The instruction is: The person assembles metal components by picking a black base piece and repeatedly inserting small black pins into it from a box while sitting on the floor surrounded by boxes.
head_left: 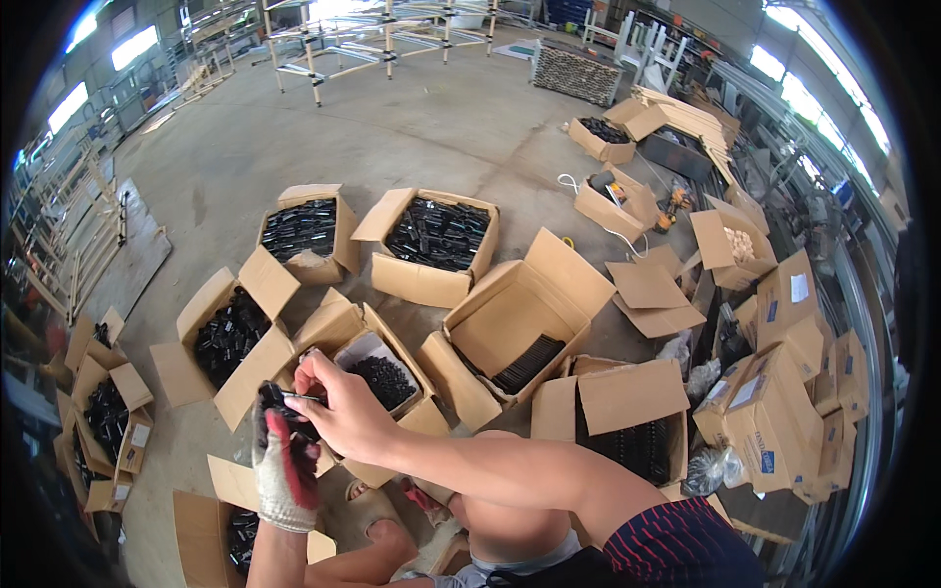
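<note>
My left hand (281, 461) wears a white knit glove with red and black on it, and its fingers are closed round a small black part (312, 400). Bare, my right hand (345, 404) meets it from the right, thumb and fingers pinched on the same part. The part's exact kind is hidden by the fingers. Just beyond my right hand, an open cardboard box (407, 343) holds a heap of small black pieces (380, 382). To the left of the hands stands another open carton (186, 345) with larger black parts (231, 336) in it.
Two cartons of black parts (438, 233) (301, 227) stand farther out. A mostly bare carton (520, 304) holds a row of flat black pieces (529, 364). Closed boxes (774, 421) are stacked at right, near a cordless drill (674, 208). Pipe racks (387, 39) stand at the back.
</note>
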The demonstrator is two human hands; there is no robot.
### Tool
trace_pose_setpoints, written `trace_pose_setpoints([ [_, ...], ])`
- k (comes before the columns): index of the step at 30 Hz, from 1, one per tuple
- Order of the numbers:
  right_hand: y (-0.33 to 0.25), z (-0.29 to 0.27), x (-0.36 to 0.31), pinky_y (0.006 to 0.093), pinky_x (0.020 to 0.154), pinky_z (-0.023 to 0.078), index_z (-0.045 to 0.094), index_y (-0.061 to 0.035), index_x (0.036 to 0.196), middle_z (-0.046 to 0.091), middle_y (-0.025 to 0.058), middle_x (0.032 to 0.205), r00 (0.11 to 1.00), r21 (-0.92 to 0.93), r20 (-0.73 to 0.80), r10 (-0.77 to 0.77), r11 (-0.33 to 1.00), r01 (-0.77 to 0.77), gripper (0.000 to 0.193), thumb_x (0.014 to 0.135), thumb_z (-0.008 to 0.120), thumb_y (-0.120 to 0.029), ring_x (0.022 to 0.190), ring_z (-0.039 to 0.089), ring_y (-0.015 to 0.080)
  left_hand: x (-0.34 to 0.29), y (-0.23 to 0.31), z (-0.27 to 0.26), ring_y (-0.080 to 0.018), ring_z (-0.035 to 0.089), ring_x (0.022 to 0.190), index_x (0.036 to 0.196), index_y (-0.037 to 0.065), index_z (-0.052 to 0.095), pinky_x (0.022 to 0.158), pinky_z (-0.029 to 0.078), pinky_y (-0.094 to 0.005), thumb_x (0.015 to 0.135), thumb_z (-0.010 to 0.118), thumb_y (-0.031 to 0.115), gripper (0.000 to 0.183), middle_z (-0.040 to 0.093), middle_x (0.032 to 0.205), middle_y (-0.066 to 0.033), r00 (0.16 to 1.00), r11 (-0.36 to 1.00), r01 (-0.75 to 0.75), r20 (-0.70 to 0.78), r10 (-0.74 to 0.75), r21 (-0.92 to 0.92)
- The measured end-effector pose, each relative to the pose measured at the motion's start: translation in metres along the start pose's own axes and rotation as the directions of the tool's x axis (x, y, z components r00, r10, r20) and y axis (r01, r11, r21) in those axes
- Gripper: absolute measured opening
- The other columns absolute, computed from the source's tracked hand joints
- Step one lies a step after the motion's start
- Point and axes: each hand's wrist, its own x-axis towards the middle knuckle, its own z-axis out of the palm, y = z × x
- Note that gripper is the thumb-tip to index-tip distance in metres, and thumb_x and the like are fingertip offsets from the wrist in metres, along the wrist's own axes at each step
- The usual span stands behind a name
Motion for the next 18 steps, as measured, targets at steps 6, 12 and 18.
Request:
trace_pose_setpoints([
  [6, 0.001, -0.023, 0.015, 0.0218, 0.062, 0.056, 0.049, -0.0064, 0.124, 0.063, 0.0063, 0.107, 0.958, 0.372, 0.035, 0.284, 0.886, -0.276, 0.026, 0.102, 0.063, -0.008, 0.080, 0.067, 0.0105, -0.012, 0.018, 0.003, -0.0104, 0.061, 0.095, 0.162, 0.021, 0.029, 0.067, 0.049, -0.0189, 0.102, 0.068, 0.028, 0.072, 0.062, 0.123, -0.0057, 0.967, 0.978, -0.210, 0.146, 0.209, -0.013],
  [12, -0.021, -0.035, 0.016, 0.0262, 0.074, 0.056, 0.059, -0.0040, 0.125, 0.066, 0.0039, 0.108, 0.900, 0.593, 0.174, 0.399, 0.687, -0.419, 0.033, 0.096, 0.073, -0.011, 0.087, 0.066, 0.0094, -0.016, 0.031, -0.006, -0.0129, 0.062, 0.104, 0.163, 0.020, 0.027, 0.072, 0.051, -0.0204, 0.104, 0.064, 0.027, 0.070, 0.061, 0.127, -0.0067, 0.952, 0.966, -0.260, 0.163, 0.259, -0.020],
  [18, -0.008, -0.029, 0.008, 0.0236, 0.064, 0.050, 0.056, -0.0031, 0.103, 0.067, 0.0038, 0.092, 0.919, 0.288, 0.285, 0.272, 0.890, -0.353, 0.024, 0.095, 0.076, -0.014, 0.078, 0.067, 0.0088, -0.011, 0.024, 0.007, -0.0167, 0.065, 0.110, 0.162, 0.016, 0.029, 0.087, 0.059, -0.0334, 0.102, 0.067, 0.031, 0.072, 0.063, 0.125, -0.0067, 0.964, 0.967, -0.245, 0.128, 0.235, 0.069],
])
